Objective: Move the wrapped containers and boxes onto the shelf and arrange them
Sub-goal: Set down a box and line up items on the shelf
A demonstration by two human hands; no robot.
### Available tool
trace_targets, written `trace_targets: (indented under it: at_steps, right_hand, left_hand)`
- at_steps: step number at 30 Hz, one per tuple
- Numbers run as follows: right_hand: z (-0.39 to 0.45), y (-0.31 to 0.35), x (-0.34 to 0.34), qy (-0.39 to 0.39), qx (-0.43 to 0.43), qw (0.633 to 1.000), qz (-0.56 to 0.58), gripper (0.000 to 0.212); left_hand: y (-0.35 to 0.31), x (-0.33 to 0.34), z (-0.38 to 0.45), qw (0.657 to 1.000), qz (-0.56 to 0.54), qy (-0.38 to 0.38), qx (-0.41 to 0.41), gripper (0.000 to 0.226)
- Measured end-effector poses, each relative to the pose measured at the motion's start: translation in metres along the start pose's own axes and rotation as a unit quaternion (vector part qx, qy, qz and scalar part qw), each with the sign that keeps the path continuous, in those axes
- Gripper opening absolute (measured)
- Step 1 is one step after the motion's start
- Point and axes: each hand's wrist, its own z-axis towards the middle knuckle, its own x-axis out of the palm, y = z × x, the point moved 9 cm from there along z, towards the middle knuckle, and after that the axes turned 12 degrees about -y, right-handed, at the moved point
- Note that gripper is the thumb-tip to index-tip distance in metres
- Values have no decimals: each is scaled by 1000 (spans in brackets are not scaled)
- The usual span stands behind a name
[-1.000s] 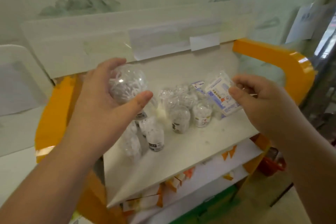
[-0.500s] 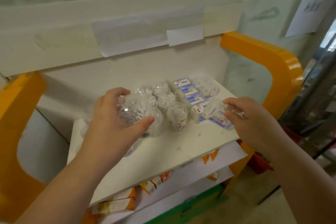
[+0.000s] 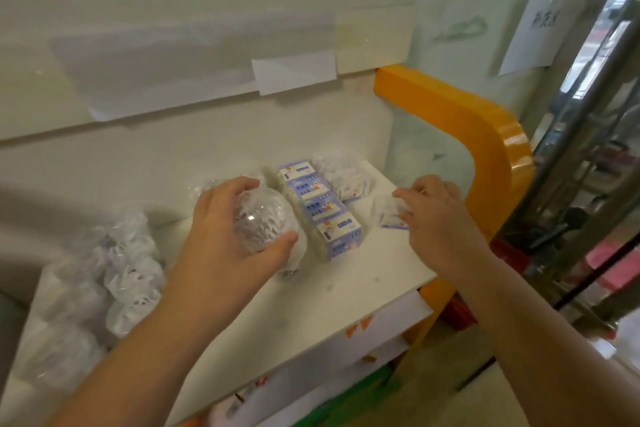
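Observation:
My left hand (image 3: 227,232) grips a clear round wrapped container (image 3: 265,222) full of white pieces, held just above the white shelf (image 3: 311,308), beside a row of blue-and-white boxes (image 3: 320,204). My right hand (image 3: 438,215) rests on a small wrapped packet (image 3: 389,215) lying on the shelf to the right of the box row. More wrapped packets (image 3: 346,177) lie behind it. Several clear wrapped containers (image 3: 128,274) stand blurred at the shelf's left.
An orange curved frame (image 3: 485,135) bounds the shelf on the right. A white back panel with taped paper (image 3: 294,71) rises behind. Lower shelves (image 3: 363,343) hold orange-marked packages. Metal racks (image 3: 588,149) stand at the far right.
The view swung right. My left hand carried the round container rightward to beside the box row. My right hand lowered its packet onto the shelf right of the boxes.

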Motion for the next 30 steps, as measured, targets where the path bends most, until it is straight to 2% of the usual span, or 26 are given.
trace_targets:
  at_steps: [4, 8, 11, 19, 30]
  right_hand:
    - [39, -9, 50, 28, -71, 997, 3, 34]
    - [57, -6, 89, 43, -121, 990, 60, 36]
    - [62, -9, 103, 38, -122, 989, 79, 27]
    - [65, -7, 119, 39, -131, 977, 160, 42]
    - [69, -2, 122, 17, -155, 977, 147, 38]
  left_hand:
    - [-2, 14, 1, 999, 10, -38, -27, 69]
    - [-7, 27, -5, 997, 40, -62, -35, 67]
    - [-11, 27, -9, 994, 59, -83, -46, 68]
    - [-15, 9, -24, 982, 105, -138, -77, 67]
    - [25, -6, -62, 957, 214, -113, -160, 71]
